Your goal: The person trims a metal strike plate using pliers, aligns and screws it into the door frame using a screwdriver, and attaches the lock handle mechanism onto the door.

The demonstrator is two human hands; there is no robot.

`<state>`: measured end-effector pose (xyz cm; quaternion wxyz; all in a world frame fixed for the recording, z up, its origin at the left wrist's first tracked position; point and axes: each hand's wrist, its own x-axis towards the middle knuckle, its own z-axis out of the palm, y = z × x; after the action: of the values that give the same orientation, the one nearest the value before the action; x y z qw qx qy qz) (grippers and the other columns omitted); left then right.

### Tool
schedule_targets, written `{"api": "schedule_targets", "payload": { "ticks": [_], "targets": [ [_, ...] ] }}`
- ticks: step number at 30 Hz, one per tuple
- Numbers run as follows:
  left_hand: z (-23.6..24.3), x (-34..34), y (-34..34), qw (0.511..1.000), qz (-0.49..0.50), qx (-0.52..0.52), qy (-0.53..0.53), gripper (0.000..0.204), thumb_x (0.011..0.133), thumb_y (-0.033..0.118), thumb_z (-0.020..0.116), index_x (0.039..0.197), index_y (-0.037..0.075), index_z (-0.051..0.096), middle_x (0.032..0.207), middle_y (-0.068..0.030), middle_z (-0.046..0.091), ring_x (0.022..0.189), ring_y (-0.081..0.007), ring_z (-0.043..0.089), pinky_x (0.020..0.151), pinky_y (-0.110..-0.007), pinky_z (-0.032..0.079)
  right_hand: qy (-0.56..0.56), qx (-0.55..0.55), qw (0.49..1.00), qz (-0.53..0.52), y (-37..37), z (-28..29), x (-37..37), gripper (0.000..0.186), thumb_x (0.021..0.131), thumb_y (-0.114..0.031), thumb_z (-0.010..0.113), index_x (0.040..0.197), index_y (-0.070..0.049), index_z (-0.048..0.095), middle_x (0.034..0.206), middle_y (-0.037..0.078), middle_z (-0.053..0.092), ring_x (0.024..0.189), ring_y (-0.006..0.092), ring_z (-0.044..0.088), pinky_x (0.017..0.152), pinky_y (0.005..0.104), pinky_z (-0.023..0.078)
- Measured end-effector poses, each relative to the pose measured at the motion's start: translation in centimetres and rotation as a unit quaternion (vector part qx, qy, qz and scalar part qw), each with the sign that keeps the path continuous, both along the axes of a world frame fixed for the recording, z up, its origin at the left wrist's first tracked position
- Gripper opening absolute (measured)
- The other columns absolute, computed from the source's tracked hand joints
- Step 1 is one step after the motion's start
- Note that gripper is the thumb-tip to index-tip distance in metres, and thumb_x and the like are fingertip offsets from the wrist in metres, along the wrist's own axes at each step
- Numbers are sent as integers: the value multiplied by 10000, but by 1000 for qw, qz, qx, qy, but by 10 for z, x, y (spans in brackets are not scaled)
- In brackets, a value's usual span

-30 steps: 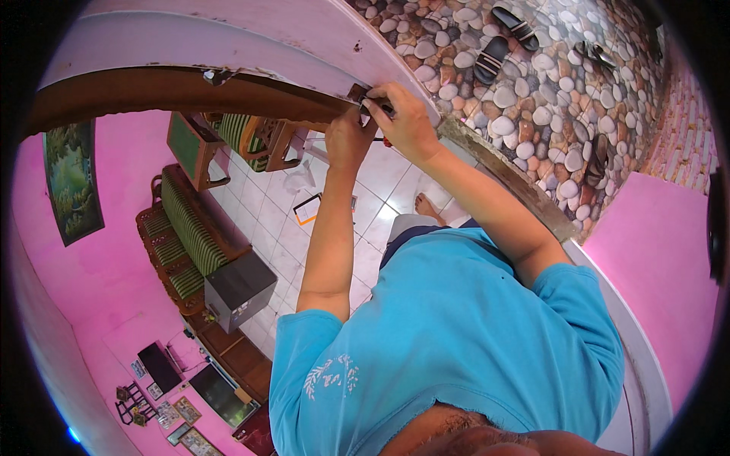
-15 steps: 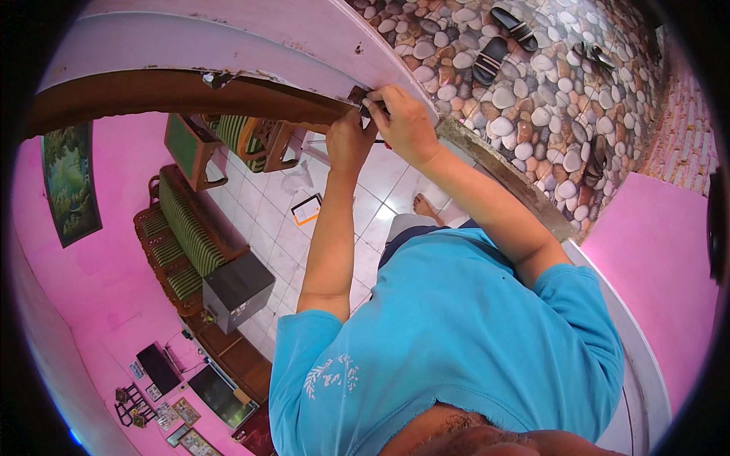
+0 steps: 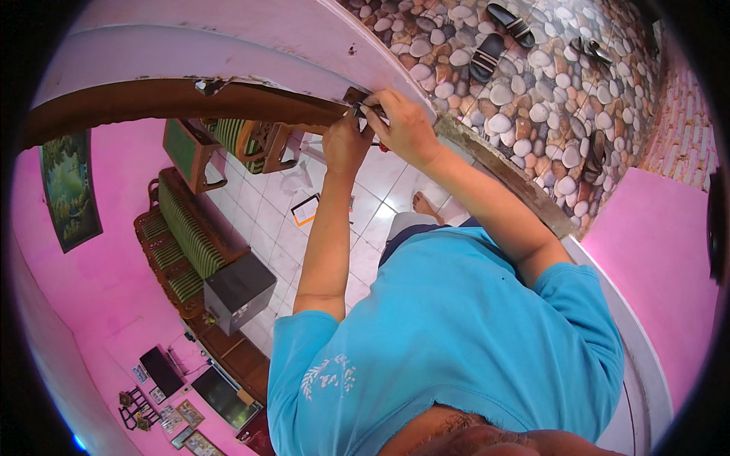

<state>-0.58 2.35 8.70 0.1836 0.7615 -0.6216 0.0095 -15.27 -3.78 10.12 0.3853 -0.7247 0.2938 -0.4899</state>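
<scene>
We hold both hands together at about twelve o'clock, the left hand (image 3: 346, 144) and the right hand (image 3: 401, 125) touching each other and closed around a small dark metal fitting (image 3: 356, 97) on the edge of the brown wooden door (image 3: 175, 102). We cannot tell exactly how the fingers grip it. A striped bench (image 3: 182, 235) sits at nine o'clock, sandals (image 3: 502, 34) lie on the pebble floor (image 3: 547, 106) at one o'clock.
</scene>
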Motion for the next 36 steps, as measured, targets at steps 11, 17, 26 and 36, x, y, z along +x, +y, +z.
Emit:
{"api": "schedule_targets", "payload": {
  "ticks": [11, 17, 26, 36],
  "targets": [
    [3, -22, 13, 1000, -24, -4, -15, 200, 883, 254, 655, 815, 68, 636, 567, -154, 600, 521, -330, 619, 489, -424, 491, -33, 85, 996, -4, 11, -14, -17, 170, 861, -110, 679, 974, -2, 612, 904, 134, 654, 799, 286, 654, 705, 348, 515],
    [1, -21, 19, 999, -35, -20, 12, 255, 911, 289, 634, 785, 68, 649, 553, -145, 587, 518, -344, 606, 495, -432, 485, -63, 83, 995, 2, 8, -14, -24, 157, 863, -123, 659, 968, -23, 598, 876, 145, 638, 778, 314, 646, 690, 368, 516],
    [14, -27, 27, 1000, -24, -18, 9, 317, 929, 321, 625, 768, 52, 664, 578, -146, 603, 532, -349, 608, 496, -429, 474, -53, 196, 978, -42, 6, -47, -56, 164, 862, -130, 667, 945, 0, 613, 876, 152, 666, 802, 251, 680, 718, 344, 528],
    [27, -24, 9, 998, 14, 65, -2, 454, 930, 386, 622, 663, 20, 647, 575, -174, 588, 527, -350, 595, 505, -428, 447, -46, 324, 945, 11, 19, -101, -51, 201, 865, -163, 663, 954, 13, 629, 876, 131, 649, 841, 235, 667, 756, 327, 528]
  ]
}}
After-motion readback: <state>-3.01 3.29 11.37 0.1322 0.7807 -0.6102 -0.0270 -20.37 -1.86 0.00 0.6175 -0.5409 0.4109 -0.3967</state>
